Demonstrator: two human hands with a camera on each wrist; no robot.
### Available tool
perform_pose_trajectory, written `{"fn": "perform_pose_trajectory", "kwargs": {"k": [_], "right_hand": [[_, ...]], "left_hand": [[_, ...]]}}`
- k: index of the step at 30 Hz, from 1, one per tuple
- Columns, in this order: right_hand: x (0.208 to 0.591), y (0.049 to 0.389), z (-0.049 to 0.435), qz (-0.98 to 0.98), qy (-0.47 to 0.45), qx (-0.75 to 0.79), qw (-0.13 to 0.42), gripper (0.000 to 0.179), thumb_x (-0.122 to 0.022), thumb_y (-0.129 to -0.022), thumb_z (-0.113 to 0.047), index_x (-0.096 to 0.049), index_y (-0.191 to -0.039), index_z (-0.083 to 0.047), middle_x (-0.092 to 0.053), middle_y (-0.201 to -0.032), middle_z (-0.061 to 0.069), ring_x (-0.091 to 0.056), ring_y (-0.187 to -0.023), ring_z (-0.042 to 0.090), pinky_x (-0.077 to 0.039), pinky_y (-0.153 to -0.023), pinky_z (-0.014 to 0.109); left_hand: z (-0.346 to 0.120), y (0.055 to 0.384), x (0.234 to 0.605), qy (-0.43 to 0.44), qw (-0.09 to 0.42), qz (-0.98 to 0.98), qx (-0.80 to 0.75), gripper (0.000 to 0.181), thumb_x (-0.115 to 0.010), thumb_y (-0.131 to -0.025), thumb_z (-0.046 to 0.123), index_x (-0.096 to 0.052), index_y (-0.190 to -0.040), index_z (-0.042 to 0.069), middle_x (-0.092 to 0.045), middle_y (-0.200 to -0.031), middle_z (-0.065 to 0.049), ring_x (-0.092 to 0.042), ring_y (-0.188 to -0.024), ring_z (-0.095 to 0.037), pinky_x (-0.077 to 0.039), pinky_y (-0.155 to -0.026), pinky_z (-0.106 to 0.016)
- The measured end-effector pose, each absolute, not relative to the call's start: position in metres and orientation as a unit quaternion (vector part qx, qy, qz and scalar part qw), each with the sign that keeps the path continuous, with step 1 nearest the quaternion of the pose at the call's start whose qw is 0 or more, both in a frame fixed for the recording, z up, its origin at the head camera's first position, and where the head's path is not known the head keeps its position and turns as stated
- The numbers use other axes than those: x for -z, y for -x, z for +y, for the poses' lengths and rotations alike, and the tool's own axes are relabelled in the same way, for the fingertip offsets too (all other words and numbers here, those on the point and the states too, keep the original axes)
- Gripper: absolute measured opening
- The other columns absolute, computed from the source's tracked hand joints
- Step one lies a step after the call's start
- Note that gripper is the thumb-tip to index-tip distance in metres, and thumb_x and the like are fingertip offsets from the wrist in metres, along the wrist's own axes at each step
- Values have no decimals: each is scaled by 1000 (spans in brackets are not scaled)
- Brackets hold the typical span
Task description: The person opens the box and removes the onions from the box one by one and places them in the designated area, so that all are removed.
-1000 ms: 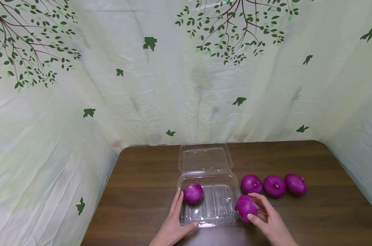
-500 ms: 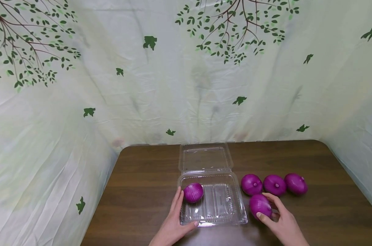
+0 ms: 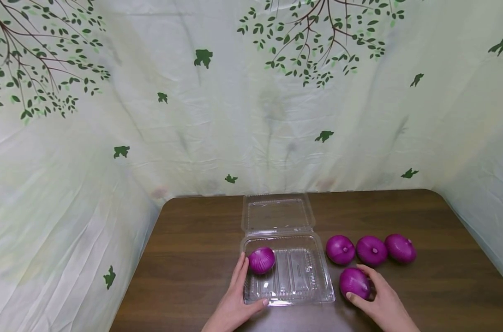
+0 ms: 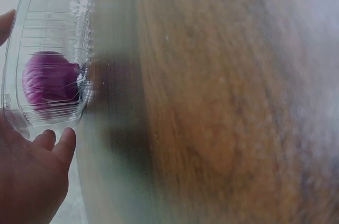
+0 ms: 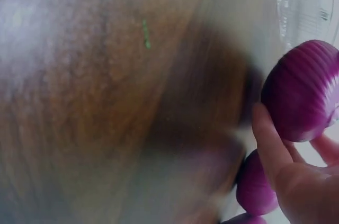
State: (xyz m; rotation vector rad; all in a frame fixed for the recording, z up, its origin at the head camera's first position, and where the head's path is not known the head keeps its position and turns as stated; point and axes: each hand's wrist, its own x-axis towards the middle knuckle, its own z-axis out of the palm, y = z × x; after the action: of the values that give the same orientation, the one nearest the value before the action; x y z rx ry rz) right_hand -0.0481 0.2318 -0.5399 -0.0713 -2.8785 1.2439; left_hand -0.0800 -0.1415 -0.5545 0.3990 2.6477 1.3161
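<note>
A purple onion [image 3: 355,283] is in my right hand [image 3: 380,299], fingers on its far side and thumb at its near side, just right of a clear plastic clamshell box [image 3: 288,302]. The right wrist view shows this held onion [image 5: 302,91] close up, above the tabletop. My left hand [image 3: 239,297] rests against the box's front left corner, fingers straight along the left wall and thumb at the front rim. Inside the box, at the left, sits another onion [image 3: 261,260], seen through the ribbed wall in the left wrist view. The lid [image 3: 278,214] lies folded back behind.
Three more onions line up right of the box: a left one [image 3: 340,250], a middle one [image 3: 371,251] and a right one [image 3: 400,249]. They stand on a dark brown wooden table [image 3: 193,230]. A pale leaf-printed cloth [image 3: 251,115] hangs along the back and sides.
My right hand has moved the onion rightward from the box's right edge and lowered it slightly toward the table. The left hand and box stay in place.
</note>
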Motion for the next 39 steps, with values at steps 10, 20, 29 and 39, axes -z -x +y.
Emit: {"fn": "perform_pose_trajectory", "kwargs": {"k": [10, 20, 29, 39], "right_hand": [[547, 48, 232, -915, 12, -403, 17, 76, -88, -71, -36, -52, -133, -11, -51, -120, 11, -57, -99, 24, -53, -73, 29], [545, 46, 236, -883, 36, -466, -37, 74, -88, -73, -30, -44, -131, -12, -53, -128, 18, -60, -112, 37, -53, -89, 42], [550, 39, 239, -873, -4, -487, 15, 75, -87, -71, -10, -43, -132, -7, -52, -130, 18, -58, -112, 38, -56, -83, 30], [554, 37, 242, -886, -7, -462, 38, 74, -89, -66, -7, -49, -129, -5, -56, -126, 17, -58, -104, 8, -56, -75, 26]], "left_hand": [[-141, 80, 554, -136, 79, 882, -443, 110, -78, -80, 48, -10, -159, 13, 7, -164, 6, -17, -144, -39, -31, -102, -67], [-141, 81, 555, -139, 78, 883, -442, 110, -78, -80, 48, -10, -159, 14, 7, -164, 7, -17, -144, -39, -31, -102, -67], [-142, 81, 554, -138, 79, 881, -445, 110, -78, -80, 47, -10, -159, 13, 7, -164, 7, -16, -144, -39, -30, -103, -67], [-141, 80, 556, -139, 77, 882, -443, 110, -77, -80, 49, -10, -159, 13, 7, -164, 7, -17, -144, -40, -31, -102, -68]]}}
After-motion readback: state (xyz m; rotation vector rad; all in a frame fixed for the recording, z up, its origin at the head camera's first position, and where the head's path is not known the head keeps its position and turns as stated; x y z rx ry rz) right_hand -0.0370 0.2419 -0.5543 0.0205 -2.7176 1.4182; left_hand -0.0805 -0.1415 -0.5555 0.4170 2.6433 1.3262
